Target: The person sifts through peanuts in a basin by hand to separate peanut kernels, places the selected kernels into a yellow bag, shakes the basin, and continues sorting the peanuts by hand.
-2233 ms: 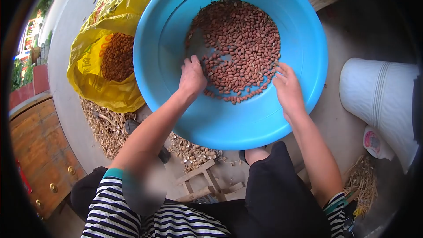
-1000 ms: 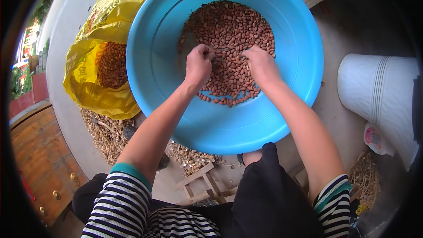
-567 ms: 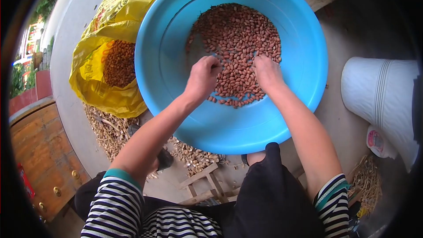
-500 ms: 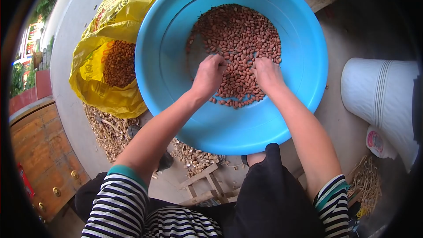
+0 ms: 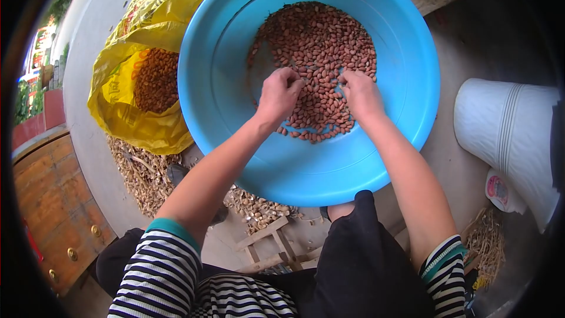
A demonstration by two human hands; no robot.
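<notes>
A wide blue plastic basin (image 5: 288,178) holds a spread of shelled, red-skinned peanuts (image 5: 323,41), with darker bits among them at the far left edge. My left hand (image 5: 280,91) is over the left part of the peanuts, its thumb and fingers pinched together. On the right side of the pile, my right hand (image 5: 360,93) is also closed, fingertips pointing inward at the nuts. Whatever either hand pinches is too small or hidden to make out. A gap separates the two hands, with peanuts showing between them.
Left of the basin stands an open yellow sack (image 5: 112,91) partly filled with reddish-brown kernels. Empty shells (image 5: 138,179) litter the floor beneath it. A wooden frame (image 5: 273,244) lies near my legs. At right are a white container (image 5: 500,123) and dry stalks (image 5: 485,244); a wooden cabinet (image 5: 56,200) stands left.
My right hand has shifted slightly right and its fingers have bent differently. The left hand stays nearly in place, still pinched. The whole view has moved a little.
</notes>
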